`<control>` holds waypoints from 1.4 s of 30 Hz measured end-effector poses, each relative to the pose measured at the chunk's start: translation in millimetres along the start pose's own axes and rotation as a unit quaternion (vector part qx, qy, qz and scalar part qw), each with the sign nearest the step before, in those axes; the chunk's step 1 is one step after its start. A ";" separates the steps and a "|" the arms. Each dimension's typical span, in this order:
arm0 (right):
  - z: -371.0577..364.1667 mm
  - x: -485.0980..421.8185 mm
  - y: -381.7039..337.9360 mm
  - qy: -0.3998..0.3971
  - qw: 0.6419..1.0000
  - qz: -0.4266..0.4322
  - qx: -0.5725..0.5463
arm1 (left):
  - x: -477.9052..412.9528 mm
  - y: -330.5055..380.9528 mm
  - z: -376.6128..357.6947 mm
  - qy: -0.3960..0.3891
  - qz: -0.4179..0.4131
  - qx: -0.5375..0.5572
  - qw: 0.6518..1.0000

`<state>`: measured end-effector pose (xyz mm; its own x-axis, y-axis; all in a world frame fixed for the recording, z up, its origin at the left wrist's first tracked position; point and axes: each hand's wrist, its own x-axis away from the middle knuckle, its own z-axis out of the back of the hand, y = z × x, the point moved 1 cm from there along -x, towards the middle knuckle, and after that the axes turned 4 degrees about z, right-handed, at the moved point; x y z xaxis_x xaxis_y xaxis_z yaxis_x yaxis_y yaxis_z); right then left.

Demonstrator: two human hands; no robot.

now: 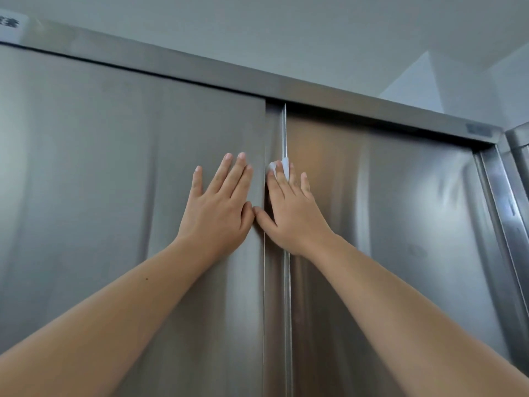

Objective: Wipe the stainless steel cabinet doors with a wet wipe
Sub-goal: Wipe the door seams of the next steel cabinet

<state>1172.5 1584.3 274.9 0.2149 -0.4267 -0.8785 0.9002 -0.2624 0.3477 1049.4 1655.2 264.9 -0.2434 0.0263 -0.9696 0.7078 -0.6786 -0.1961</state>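
We have one wide-angle view, worn on the head, facing the cabinet doors (143, 196) straight on and tilted upward, taking in the top rail (357, 106) and the wall (286, 32) above it. We stand near: the left hand (220, 204) and right hand (289, 213) reach the doors at mid-frame.

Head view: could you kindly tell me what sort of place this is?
Probably a commercial kitchen or similar workroom: tall stainless steel sliding doors, a label on the steel frame above, and a plain white wall.
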 end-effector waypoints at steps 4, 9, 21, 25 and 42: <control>2.9 -20.8 7.9 0.012 1.000 0.000 0.013 | -8.9 -6.3 1.3 0.005 0.009 0.000 1.000; 9.1 -46.8 17.6 0.029 0.999 -0.001 0.026 | -7.4 -5.5 0.3 0.032 0.008 0.005 0.999; 19.9 -80.8 28.1 0.071 0.995 -0.034 0.054 | -6.2 -7.3 -4.7 0.030 0.019 0.001 0.999; 16.2 -69.9 23.0 0.130 0.985 -0.018 0.109 | -5.1 -6.4 -4.2 0.032 0.019 -0.002 0.999; 16.6 -71.0 32.9 0.054 0.998 -0.020 0.023 | -6.0 -5.6 -0.4 0.047 0.008 -0.022 0.999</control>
<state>1180.6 1591.5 354.1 0.2215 -0.3200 -0.9212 0.8912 -0.3171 0.3244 1047.2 1659.1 271.7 -0.1694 0.0852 -0.9819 0.7409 -0.6460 -0.1839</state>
